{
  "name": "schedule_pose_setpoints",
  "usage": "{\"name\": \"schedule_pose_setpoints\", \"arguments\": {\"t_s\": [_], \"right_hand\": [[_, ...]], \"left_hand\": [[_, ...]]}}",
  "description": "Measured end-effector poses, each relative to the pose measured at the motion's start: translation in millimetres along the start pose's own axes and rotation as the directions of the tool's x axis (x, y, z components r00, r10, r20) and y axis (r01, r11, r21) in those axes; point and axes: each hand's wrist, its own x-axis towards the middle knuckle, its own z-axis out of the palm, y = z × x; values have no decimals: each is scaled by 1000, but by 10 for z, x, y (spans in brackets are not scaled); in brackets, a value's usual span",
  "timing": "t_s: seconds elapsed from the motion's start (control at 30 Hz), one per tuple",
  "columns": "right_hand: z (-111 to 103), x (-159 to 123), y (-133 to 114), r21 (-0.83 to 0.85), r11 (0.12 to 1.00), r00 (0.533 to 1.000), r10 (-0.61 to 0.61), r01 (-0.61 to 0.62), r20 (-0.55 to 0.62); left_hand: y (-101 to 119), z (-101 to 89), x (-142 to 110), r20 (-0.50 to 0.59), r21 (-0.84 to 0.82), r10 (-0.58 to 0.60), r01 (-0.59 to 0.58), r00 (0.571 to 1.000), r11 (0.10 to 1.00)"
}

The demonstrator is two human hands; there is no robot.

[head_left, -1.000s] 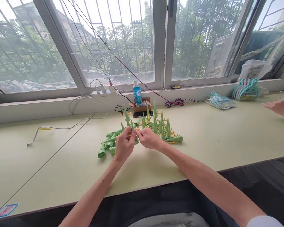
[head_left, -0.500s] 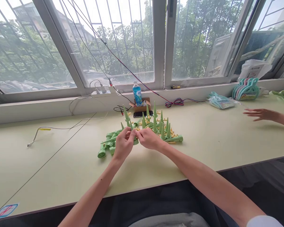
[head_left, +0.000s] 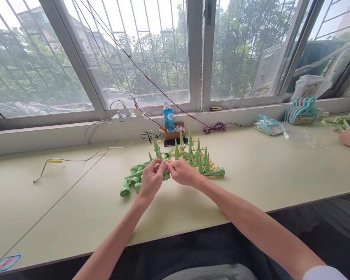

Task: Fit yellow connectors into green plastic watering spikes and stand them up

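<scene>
A green spike is held tip-up by the left hand, apparently for steadiness; what is gripped by the right hand alongside cannot be told.

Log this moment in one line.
left hand: holds green spike | right hand: at same spike | yellow pieces: among other spikes

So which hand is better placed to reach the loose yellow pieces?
Probably the right hand: most of the visible yellow pieces lie on its side, just beyond it. The left hand appears to hold a green spike and sits farther from them. What the right pinches is hidden.
</scene>
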Motion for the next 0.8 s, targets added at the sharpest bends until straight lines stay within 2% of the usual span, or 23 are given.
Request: {"name": "schedule_pose_setpoints", "arguments": {"t_s": [0.3, 0.43, 0.57, 0.8], "right_hand": [[-22, -7, -9, -28, 1000, 1000, -4, 5, 21], [-46, -23, -58, -71, 997, 997, 46, -42, 55], [-47, -34, -88, -146, 985, 990, 103, -89, 94], [-35, -42, -83, -221, 973, 987, 98, -68, 125]], "left_hand": [[8, -2, -2, 6, -7, -8, 8, 1000, 1000], [-15, -3, 6, 8, 19, 5, -5, 1000, 1000], [-49, 2, 15, 5, 91, 49, -49, 999, 995], [-59, 22, 2, 22, 257, 99, -101, 995, 961]]}}
